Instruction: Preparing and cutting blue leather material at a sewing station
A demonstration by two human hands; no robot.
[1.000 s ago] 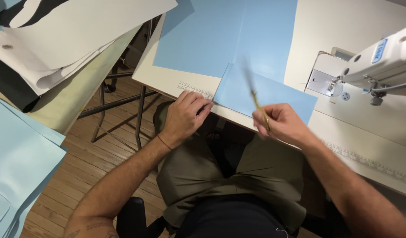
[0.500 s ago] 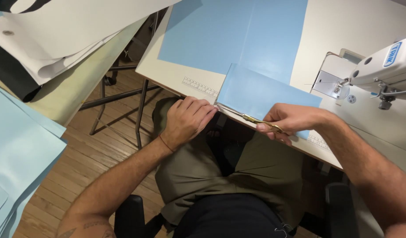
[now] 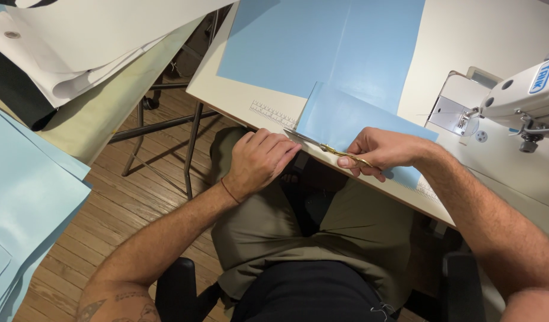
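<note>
Two hands are what we log at the cream table (image 3: 512,36), our landmark, listing from largest to smallest.

Table: cream top, with a printed ruler strip (image 3: 272,113) along its near edge.

Large blue sheet (image 3: 322,45): lying flat on the table's far part.

Sewing machine (image 3: 512,101): white, standing on the table's right side.

Stack of pale blue sheets (image 3: 30,197): well off the table's left edge, above the wooden floor (image 3: 131,203).

Small blue sheet (image 3: 346,116): on the table's near edge, overlapping the large sheet's near border.

Left hand (image 3: 259,162): fingers curled over the table's near edge, just left of the small sheet; it grips nothing we can make out.

Right hand (image 3: 384,152): resting on the small sheet at the table's near edge, fingers closed around the scissors.

Scissors (image 3: 331,149): gold handles in the right hand, blades pointing left along the small sheet's near edge; we cannot tell whether the blades are parted.
</note>
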